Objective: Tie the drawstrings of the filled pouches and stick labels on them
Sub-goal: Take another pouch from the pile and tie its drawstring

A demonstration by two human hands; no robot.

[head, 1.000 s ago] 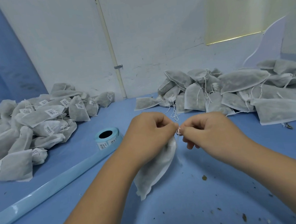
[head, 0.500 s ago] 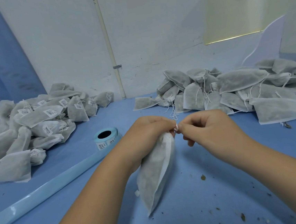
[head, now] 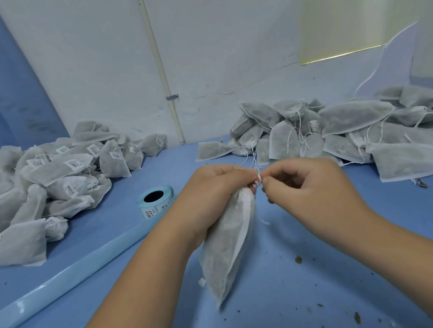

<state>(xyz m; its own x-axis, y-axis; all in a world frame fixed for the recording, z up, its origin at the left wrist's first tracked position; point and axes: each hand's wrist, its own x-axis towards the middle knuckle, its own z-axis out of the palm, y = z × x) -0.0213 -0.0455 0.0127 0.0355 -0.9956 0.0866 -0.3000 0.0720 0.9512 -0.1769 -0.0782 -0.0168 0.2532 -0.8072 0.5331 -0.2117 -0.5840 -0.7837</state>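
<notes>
Nearly upright pouch (head: 228,244), neck up — base down

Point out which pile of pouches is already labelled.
The left pile: its pouches carry barcode stickers, while the right pile shows only loose drawstrings.

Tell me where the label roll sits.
In the head view the label roll lies on the table, left of the left hand, beside the labelled pouches.
</notes>
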